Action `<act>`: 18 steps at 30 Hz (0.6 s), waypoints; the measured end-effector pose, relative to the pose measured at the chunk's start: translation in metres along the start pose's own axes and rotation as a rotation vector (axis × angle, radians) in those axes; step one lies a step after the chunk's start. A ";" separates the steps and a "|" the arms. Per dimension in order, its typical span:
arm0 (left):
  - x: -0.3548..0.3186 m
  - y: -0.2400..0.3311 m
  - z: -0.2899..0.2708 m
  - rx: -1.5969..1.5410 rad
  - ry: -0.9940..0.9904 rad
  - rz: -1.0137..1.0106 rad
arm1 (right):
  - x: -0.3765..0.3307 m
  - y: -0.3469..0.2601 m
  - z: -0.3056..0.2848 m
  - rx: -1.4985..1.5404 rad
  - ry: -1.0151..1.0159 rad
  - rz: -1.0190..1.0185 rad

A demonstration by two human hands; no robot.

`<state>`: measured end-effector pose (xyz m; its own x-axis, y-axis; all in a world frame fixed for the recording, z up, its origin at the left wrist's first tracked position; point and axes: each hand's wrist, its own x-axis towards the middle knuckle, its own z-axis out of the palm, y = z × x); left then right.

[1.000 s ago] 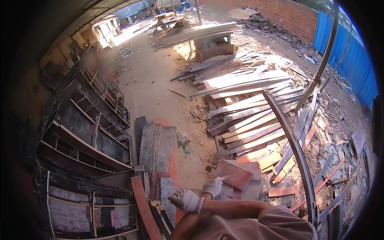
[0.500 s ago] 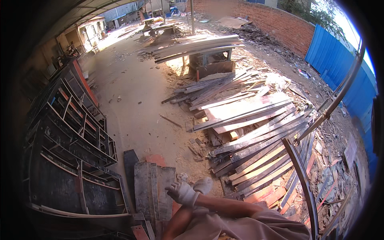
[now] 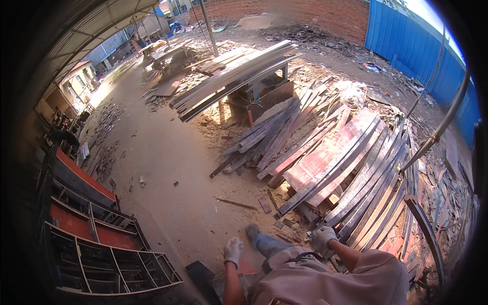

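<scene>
Both my hands wear whitish work gloves. My left hand (image 3: 233, 251) hangs in front of my body at the lower middle, its fingers curled in loosely around nothing that shows. My right hand (image 3: 324, 237) is out to the right, closed like a fist, over the near end of a pile of long boards (image 3: 351, 203). No tool or board shows in it, and I cannot see it touching the pile. One shoe (image 3: 252, 232) and a blue trouser leg show between the hands, on the dusty ground (image 3: 178, 203).
Black and red framed panels (image 3: 96, 254) lean at the left. Ahead, a bench carries stacked long strips (image 3: 239, 76). A curved dark bar (image 3: 426, 239) and a slanting pole (image 3: 437, 132) rise at the right. Wood scraps (image 3: 236, 203) litter the ground; a blue metal fence (image 3: 401, 40) stands behind.
My hands were close together over the boards at the lower middle and are now apart, the right one out to the right. My view has shifted and tilted; a shoe has come into sight.
</scene>
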<state>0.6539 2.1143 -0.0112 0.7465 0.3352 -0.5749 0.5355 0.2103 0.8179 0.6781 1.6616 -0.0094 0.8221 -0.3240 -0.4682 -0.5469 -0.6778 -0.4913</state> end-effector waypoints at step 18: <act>0.713 0.390 -0.181 0.129 -0.077 -0.222 | 0.163 -0.461 0.140 0.968 0.216 0.212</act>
<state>1.3231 2.6018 -0.0983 0.6302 0.2223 -0.7439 0.7317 0.1503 0.6648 1.0418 2.0144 0.0380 0.6522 -0.5525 -0.5190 -0.4990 0.2025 -0.8426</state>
